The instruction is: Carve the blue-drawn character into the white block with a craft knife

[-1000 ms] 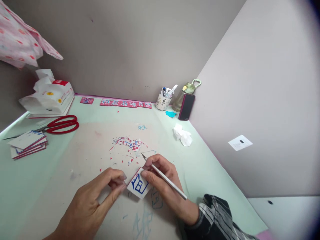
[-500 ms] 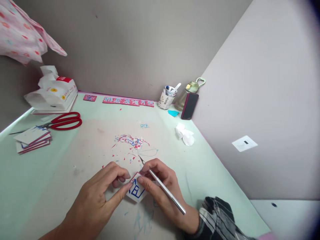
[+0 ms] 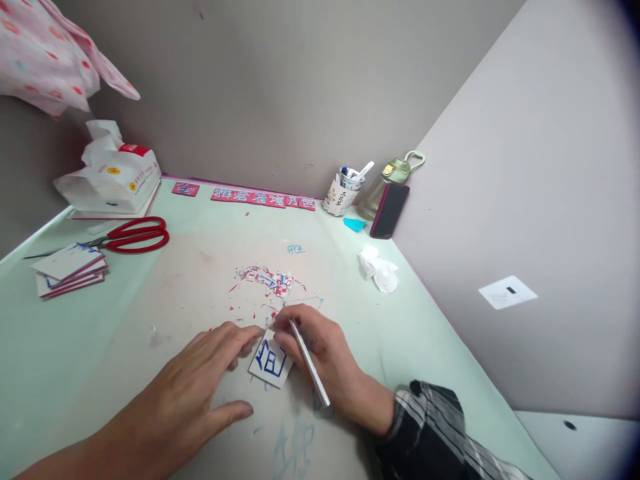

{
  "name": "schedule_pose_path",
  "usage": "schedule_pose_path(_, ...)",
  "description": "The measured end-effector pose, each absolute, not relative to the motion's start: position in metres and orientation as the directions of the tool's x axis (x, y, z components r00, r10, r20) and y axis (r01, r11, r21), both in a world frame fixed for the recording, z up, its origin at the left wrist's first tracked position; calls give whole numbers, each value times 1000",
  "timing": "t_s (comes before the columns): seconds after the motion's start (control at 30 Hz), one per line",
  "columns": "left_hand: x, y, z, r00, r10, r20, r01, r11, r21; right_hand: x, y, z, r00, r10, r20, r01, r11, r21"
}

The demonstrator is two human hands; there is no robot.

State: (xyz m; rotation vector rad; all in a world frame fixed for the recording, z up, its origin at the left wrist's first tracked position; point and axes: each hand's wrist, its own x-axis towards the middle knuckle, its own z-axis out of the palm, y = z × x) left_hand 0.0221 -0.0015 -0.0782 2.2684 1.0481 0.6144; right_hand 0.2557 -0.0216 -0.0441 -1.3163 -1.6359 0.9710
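A small white tile [image 3: 271, 362] with a blue handwritten character lies on the table in front of me. My right hand [image 3: 320, 347] is closed around a silver craft knife [image 3: 311, 365], its handle slanting down to the right; the blade tip is hidden behind the fingers. That hand's thumb and fingers are at the tile's upper right edge. My left hand [image 3: 200, 380] is at the tile's left, thumb spread away from the fingers, fingertips by its upper left corner. Beyond the tile are red, white and blue scraps [image 3: 267, 280].
Red-handled scissors [image 3: 137, 235] and stacked white cards [image 3: 70, 267] lie at left, near a tissue pack [image 3: 113, 177]. Carved red tiles [image 3: 263, 199] line the back. A pen cup [image 3: 341, 192], bottle [image 3: 380, 190], phone [image 3: 390, 211] and crumpled tissue [image 3: 379, 268] stand or lie at right.
The tile has gone from being held between both hands to lying on the table. My left thumb has moved off it and spread; the knife handle has turned steeper in my right hand.
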Motion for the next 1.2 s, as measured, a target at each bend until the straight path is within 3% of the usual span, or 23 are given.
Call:
schedule_pose_path(0.07, 18, 2, -86, 611, 769, 188, 549, -583, 599, 260, -21, -42, -82, 983, 166, 426, 185, -886)
schedule_pose_path(0.27, 17, 21, -90, 702, 678, 218, 545, -709, 448, 264, -32, -38, 1, 987, 160, 326, 151, -933)
schedule_pose_path(0.43, 32, 27, -80, 729, 675, 114, 524, -657, 542, 255, -39, -40, 11, 996, 88, 302, 80, -950)
schedule_pose_path(0.7, 43, 12, -88, 618, 737, 274, 546, -653, 525, 247, -42, -42, -19, 999, -32, 311, -25, -950)
schedule_pose_path(1.2, 41, 11, -90, 611, 743, 274, 525, -638, 563, 242, -40, -41, -60, 994, -89, 335, -64, -940)
